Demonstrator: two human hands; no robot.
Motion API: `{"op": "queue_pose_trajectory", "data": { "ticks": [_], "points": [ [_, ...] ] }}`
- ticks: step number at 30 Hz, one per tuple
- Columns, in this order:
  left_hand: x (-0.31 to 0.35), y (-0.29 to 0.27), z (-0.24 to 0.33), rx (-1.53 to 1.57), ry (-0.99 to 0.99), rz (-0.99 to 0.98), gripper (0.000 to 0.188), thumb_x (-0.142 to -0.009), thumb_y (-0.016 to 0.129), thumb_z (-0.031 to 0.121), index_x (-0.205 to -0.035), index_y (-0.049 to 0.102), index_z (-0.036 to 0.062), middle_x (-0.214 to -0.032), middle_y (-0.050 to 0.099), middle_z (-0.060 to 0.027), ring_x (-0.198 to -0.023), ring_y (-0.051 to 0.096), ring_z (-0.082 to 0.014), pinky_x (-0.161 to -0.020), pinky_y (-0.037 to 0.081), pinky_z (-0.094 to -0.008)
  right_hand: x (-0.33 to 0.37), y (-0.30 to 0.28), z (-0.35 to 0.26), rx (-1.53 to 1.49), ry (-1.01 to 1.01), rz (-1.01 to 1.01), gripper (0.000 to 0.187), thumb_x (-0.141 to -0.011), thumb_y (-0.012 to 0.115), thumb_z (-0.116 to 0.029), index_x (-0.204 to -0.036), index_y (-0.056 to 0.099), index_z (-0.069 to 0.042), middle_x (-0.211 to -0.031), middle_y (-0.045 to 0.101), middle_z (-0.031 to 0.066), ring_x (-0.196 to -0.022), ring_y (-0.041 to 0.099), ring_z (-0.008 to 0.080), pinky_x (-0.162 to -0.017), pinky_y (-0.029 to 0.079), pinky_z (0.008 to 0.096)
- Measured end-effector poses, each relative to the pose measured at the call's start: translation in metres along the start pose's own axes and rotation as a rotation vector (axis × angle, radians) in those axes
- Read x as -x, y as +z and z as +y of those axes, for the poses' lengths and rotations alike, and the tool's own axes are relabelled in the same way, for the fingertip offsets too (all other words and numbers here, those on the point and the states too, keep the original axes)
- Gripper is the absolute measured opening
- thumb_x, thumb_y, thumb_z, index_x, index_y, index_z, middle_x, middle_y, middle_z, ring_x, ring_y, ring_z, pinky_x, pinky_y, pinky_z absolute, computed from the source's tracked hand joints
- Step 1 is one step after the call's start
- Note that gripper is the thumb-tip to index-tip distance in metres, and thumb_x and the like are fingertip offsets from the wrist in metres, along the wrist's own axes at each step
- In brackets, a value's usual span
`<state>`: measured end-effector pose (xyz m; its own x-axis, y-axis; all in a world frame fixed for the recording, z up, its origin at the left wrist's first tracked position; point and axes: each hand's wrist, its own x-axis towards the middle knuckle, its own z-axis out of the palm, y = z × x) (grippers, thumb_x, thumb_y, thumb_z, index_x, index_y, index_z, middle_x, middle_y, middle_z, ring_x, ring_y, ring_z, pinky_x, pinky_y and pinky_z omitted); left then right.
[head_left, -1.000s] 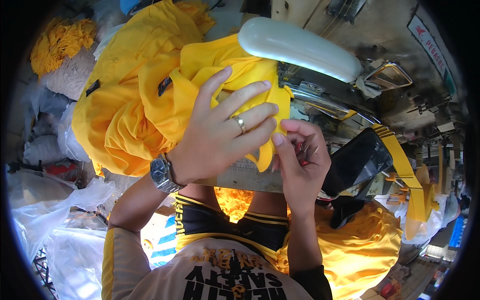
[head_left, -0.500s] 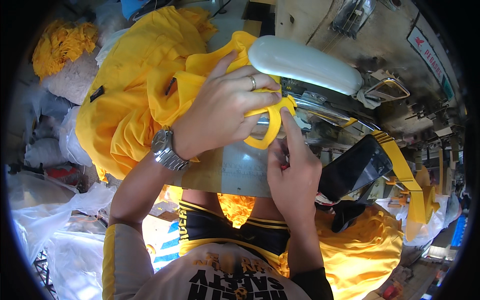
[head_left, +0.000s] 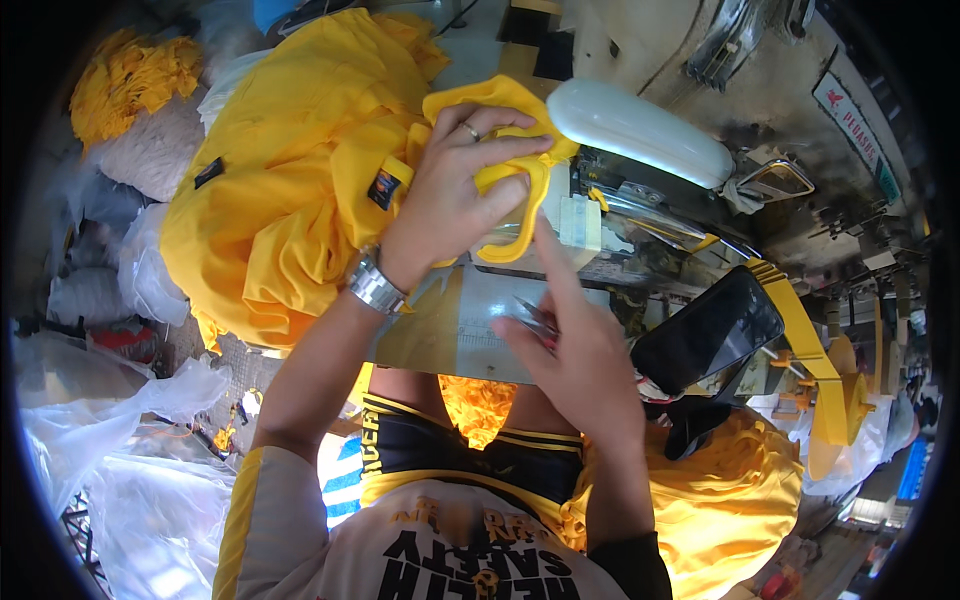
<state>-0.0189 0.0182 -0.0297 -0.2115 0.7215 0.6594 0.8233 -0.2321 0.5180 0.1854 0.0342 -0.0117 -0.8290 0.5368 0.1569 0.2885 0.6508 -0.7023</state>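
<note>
My left hand (head_left: 448,195) is closed on a yellow garment (head_left: 270,190). Its thumb and fingers pinch a looped yellow band (head_left: 520,232) at the garment's opening, beside the metal bed of a sewing machine (head_left: 650,215). Just right of the band, my right hand (head_left: 578,350) has its index finger stretched up near the cloth edge. Its other fingers curl around small thread snips (head_left: 540,325) with metal blades and a bit of red, over the machine's front plate (head_left: 465,330). The palm hides most of the snips. A dark label (head_left: 383,188) shows on the cloth by my left wrist.
A white oblong lamp-like cover (head_left: 640,133) stands over the machine bed. To the right is a phone (head_left: 708,330) beside a yellow strip (head_left: 795,335) feeding from a reel. Yellow cloth is heaped (head_left: 710,490) at lower right; plastic bags (head_left: 150,500) lie at left.
The yellow band has come away from the machine's needle area, toward the left, with my left hand. My right hand has dropped slightly lower, and the snips show more.
</note>
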Motion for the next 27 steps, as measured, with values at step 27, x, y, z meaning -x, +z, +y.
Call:
{"op": "queue_pose_trajectory", "data": {
  "ticks": [27],
  "points": [
    [0.107,-0.06,0.186,0.763,-0.064,-0.493,0.023,-0.092,0.057,0.006,-0.114,0.052,0.0018,-0.098,0.059,-0.0224,-0.091,0.062,-0.0381,-0.073,0.05,-0.0394,0.018,0.003,-0.002,-0.252,0.007,0.087,0.029,-0.1,0.046,-0.031,-0.114,0.056,-0.007,-0.094,0.065,0.0117,-0.08,0.063,0.0245,-0.071,0.05,0.0353]
  ]
}}
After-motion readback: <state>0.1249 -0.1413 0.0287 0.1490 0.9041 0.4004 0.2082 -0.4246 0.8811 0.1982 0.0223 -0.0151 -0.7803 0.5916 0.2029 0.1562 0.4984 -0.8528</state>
